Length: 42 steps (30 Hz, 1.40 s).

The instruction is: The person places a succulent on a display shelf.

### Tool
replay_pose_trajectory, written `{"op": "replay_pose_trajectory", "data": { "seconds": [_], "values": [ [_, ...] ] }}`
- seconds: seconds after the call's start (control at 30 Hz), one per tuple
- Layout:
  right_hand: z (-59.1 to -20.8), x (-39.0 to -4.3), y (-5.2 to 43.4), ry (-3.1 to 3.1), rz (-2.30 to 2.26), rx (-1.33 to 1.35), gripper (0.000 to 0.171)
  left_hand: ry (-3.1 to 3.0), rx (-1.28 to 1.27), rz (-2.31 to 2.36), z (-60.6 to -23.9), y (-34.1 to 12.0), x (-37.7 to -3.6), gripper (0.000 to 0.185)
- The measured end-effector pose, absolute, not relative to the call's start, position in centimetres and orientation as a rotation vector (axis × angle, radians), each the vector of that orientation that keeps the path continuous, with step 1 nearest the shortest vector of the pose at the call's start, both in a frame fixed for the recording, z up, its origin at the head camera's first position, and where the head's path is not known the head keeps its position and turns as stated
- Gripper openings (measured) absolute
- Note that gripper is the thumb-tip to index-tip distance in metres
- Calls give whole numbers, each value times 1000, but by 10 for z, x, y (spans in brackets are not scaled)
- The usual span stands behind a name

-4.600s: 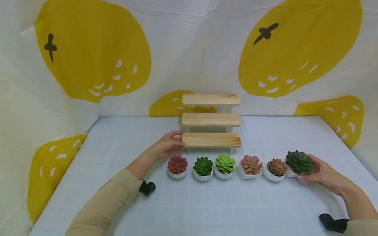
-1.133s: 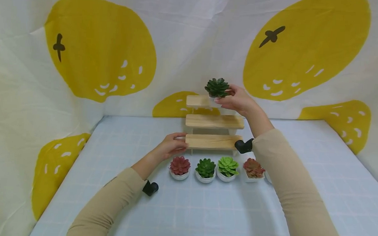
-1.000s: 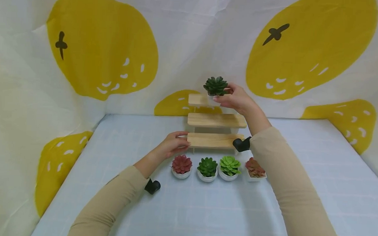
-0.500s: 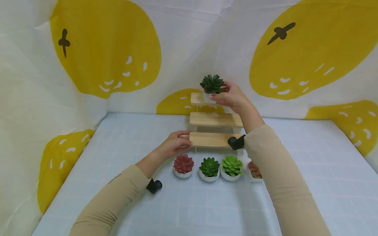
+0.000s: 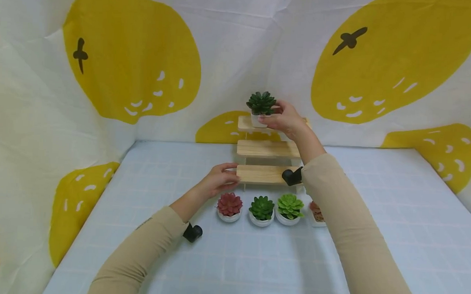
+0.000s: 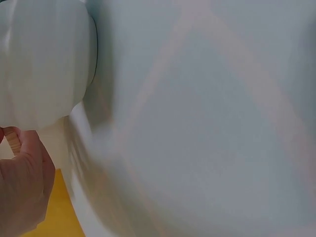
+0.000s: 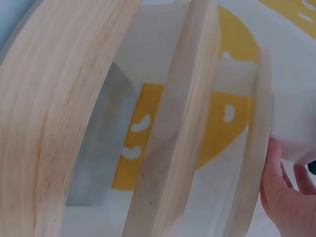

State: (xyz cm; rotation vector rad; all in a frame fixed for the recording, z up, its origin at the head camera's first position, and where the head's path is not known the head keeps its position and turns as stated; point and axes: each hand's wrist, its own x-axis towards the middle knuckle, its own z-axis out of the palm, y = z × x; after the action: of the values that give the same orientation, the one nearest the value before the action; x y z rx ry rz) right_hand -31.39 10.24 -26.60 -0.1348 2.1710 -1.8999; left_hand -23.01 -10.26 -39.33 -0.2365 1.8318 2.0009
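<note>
My right hand [image 5: 286, 119] pinches the white pot of a dark green potted succulent [image 5: 261, 103] at the left part of the top step of a three-tier wooden display stand [image 5: 265, 148]. The right wrist view shows the fingertips on the white pot [image 7: 295, 126], right at the top step's edge. My left hand [image 5: 220, 179] grips the left end of the bottom step, thumb and fingers on either side of the wood. In the left wrist view that hand [image 6: 25, 182] shows at the lower left, beside a large, close white pot [image 6: 47, 64].
In front of the stand sit a red succulent [image 5: 230, 207], a green succulent [image 5: 261, 210], a light green succulent [image 5: 290, 209] and a reddish-brown one [image 5: 317, 213], partly behind the right sleeve [image 5: 347, 217]. A white cloth with yellow fruit [image 5: 133, 55] hangs behind the table [image 5: 222, 269].
My right hand has lifted the dark green succulent from the row's right end and brought it to the top step, lately shifting slightly left and down. My left hand stays on the bottom step.
</note>
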Motion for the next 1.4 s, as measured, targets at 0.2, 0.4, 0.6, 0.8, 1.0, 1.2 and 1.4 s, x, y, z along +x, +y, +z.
{"op": "replay_pose_trajectory", "data": {
  "seconds": [0.2,0.4,0.6,0.8,1.0,1.2,1.4],
  "values": [
    [-266,-311,113,2198,-1865,-188,83,1834,-232,2004,-396,-103,-231,54],
    [-260,-305,132,2237,-1806,-251,76,1836,-249,2004,-393,-103,-230,54],
    [-251,-293,157,2283,-1751,-301,74,1834,-237,2000,-391,-103,-231,53],
    [-244,-274,186,2368,-1650,-361,73,1833,-248,1999,-390,-103,-231,53],
    [-238,-258,210,2416,-1601,-395,70,1834,-251,1999,-391,-104,-230,54],
    [-239,-243,234,2516,-1544,-425,61,1837,-247,2001,-392,-104,-230,53],
    [-246,-228,260,2625,-1423,-420,58,1834,-241,2005,-392,-103,-230,53]
  ]
}}
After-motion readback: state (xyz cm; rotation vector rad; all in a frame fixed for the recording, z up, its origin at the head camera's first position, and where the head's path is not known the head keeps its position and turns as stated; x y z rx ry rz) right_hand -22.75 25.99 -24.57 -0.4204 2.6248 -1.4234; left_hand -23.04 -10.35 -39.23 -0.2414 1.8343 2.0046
